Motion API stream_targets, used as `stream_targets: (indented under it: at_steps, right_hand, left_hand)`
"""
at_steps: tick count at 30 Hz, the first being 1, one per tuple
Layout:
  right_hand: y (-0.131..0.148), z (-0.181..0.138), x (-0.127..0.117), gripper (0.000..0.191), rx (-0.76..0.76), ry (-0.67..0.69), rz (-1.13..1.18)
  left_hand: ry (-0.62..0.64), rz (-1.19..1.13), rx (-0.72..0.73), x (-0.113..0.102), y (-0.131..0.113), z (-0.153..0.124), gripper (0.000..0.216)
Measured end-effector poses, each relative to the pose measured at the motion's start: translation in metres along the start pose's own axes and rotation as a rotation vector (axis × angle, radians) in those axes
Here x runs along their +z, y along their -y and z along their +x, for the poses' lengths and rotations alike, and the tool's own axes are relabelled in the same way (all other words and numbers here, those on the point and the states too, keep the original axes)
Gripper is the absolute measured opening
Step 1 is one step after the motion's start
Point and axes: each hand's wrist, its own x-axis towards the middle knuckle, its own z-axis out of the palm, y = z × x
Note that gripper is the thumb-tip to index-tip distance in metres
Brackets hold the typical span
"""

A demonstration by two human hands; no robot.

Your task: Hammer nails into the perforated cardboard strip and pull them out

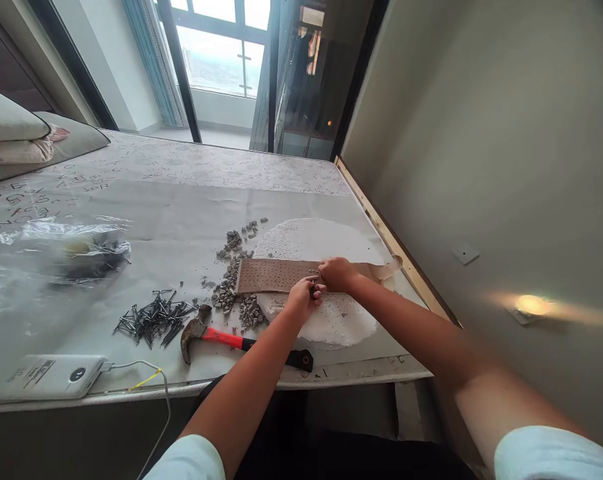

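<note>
Where the hands meet, head view: left hand (pixel 304 298) and right hand (pixel 339 273) close together at the perforated brown strip (pixel 271 274).
Left fingers: curled around a small dark item (pixel 312 288), mostly covered, too small to identify.
Right fingers: bent down at the strip; their undersides are hidden, so I cannot tell whether they grasp anything.
Strip: lies across the white slab (pixel 321 233), partly covered by the hands.
Hammer (pixel 224 338): handle partly behind the left forearm.
Plastic bag (pixel 46 267): contents blurred.
</note>
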Motion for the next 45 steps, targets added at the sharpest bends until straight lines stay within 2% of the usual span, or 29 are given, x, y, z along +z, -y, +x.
stream_targets:
  at_steps: [4, 14, 19, 23, 29, 32, 35, 37, 42, 45]
  right_hand:
    - [0.001, 0.004, -0.001, 0.034, 0.001, 0.009, -0.015]
    - [-0.004, 0.0, -0.008, 0.047, -0.002, -0.026, -0.001]
    - [-0.009, 0.001, -0.005, 0.033, 0.071, -0.037, 0.046]
    - [-0.009, 0.004, -0.004, 0.035, 0.079, -0.031, 0.07]
    - [-0.02, -0.003, -0.014, 0.026, 0.197, -0.167, 0.186]
    - [-0.024, -0.008, -0.021, 0.024, 0.112, -0.195, 0.369]
    - [-0.022, -0.009, -0.026, 0.021, -0.073, -0.063, 0.488]
    - [-0.019, -0.008, -0.026, 0.023, -0.121, -0.014, 0.44]
    - [-0.014, 0.001, -0.019, 0.028, 0.014, -0.069, 0.118]
    - [-0.007, 0.004, -0.01, 0.024, 0.002, -0.029, 0.069]
  left_hand:
    - [-0.013, 0.011, 0.0, 0.0, 0.0, 0.001, 0.042]
    - [-0.009, 0.011, 0.019, 0.001, 0.001, 0.001, 0.04]
    - [-0.019, 0.018, 0.033, 0.002, 0.002, 0.001, 0.034]
    - [-0.037, 0.019, 0.051, 0.003, 0.003, 0.003, 0.031]
    - [-0.069, -0.007, 0.038, 0.003, 0.003, 0.004, 0.03]
    - [-0.08, -0.002, 0.029, 0.004, 0.002, 0.002, 0.026]
    - [-0.064, 0.002, 0.03, 0.004, 0.0, 0.001, 0.019]
    - [-0.054, 0.006, 0.038, 0.003, -0.001, 0.0, 0.017]
    - [-0.08, 0.003, 0.041, 0.002, -0.001, 0.0, 0.026]
    - [-0.071, 0.006, 0.055, 0.001, -0.001, 0.001, 0.027]
